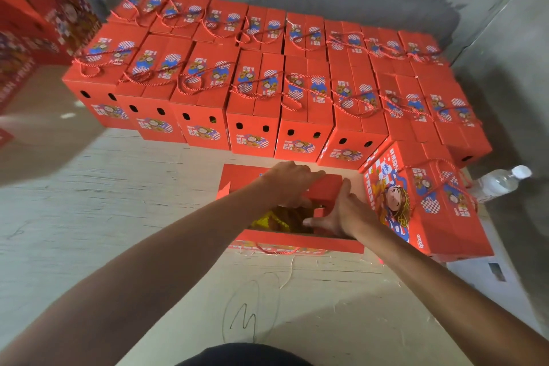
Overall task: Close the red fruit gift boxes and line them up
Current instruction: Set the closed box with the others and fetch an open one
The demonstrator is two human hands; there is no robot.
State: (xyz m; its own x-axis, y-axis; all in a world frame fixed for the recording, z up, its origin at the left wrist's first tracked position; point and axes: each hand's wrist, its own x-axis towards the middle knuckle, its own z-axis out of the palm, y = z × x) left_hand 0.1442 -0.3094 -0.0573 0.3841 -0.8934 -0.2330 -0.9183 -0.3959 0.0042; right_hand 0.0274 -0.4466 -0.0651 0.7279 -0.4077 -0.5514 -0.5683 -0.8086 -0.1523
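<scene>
While flaps gape, red box [297, 242] shows fruit.

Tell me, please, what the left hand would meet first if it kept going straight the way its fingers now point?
The left hand points right and slightly away, over the open box. It would probably first meet the red flap at its fingertips, then the tilted closed box beyond. Depth is hard to judge here.

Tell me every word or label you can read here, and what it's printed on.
"FRESH": white letters on the side of the tilted closed box at right.
"FRUIT", partly readable: front edge of the open box that the hands are folding.
Small labels on the lined-up boxes: too small to read.
Stacked cartons at left: blurred.
</scene>
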